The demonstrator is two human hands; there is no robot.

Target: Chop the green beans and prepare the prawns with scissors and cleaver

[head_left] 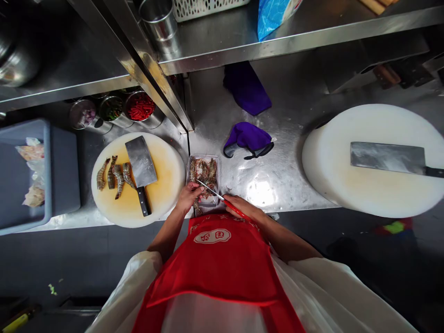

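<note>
Four shrimps (118,179) lie beside a cleaver (141,161) on a round board (168,185). The left hand (189,197) has its fingers clamped on another shrimp (197,206) at the near edge of a shrimp-filled white box (218,172); the right hand (245,206) has its fingers closed round red-handled scissors (219,196). Farther right, a second cleaver (386,157) lies on another board (378,194).

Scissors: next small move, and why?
Likely one small snip at the shrimp that the left hand seems to hold, fingertips kept off the blades. The right hand grips the red-handled scissors, their blades reaching over the tray toward the left hand. Whether they already touch the shrimp is too small to tell.
</note>
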